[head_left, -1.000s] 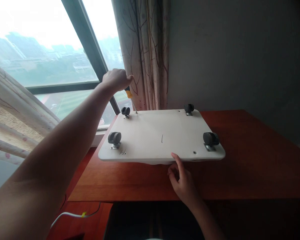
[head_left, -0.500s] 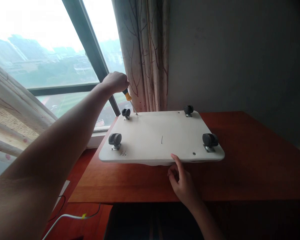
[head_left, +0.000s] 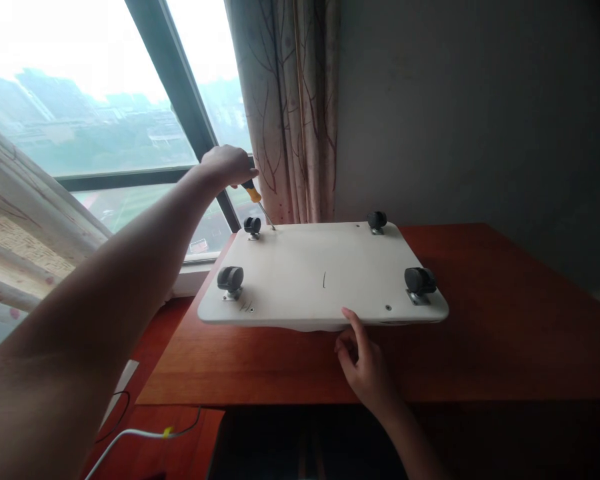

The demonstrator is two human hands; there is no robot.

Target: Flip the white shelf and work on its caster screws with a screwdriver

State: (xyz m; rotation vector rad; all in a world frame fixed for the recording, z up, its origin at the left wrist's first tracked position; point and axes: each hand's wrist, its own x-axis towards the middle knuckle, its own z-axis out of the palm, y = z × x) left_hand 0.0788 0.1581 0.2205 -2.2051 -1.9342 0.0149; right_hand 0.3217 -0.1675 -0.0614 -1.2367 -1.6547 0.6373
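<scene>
My left hand (head_left: 226,165) is closed around the black and yellow handle of a screwdriver (head_left: 253,193), at the far left. Its thin shaft slants down to the rear edge of a white panel (head_left: 300,263), where the tip meets a screw point beside the rear left caster (head_left: 252,227). The panel lies flat with black casters at its corners, among them the front left one (head_left: 230,280) and the front right one (head_left: 421,281). At the panel's front edge, my right hand (head_left: 367,367) rests its outstretched index fingertip on the rim, holding nothing; its other fingers are loosely bent.
The panel is on a reddish wooden table (head_left: 505,320). A window (head_left: 130,133) and a patterned curtain (head_left: 295,113) stand behind on the left, a grey wall (head_left: 455,113) on the right. Below the table's left side runs a white cable (head_left: 135,433).
My left hand has turned slightly on the screwdriver handle and shifted a little to the left, its fingers loosening somewhat. The screwdriver tip, the panel and my right hand stay in place.
</scene>
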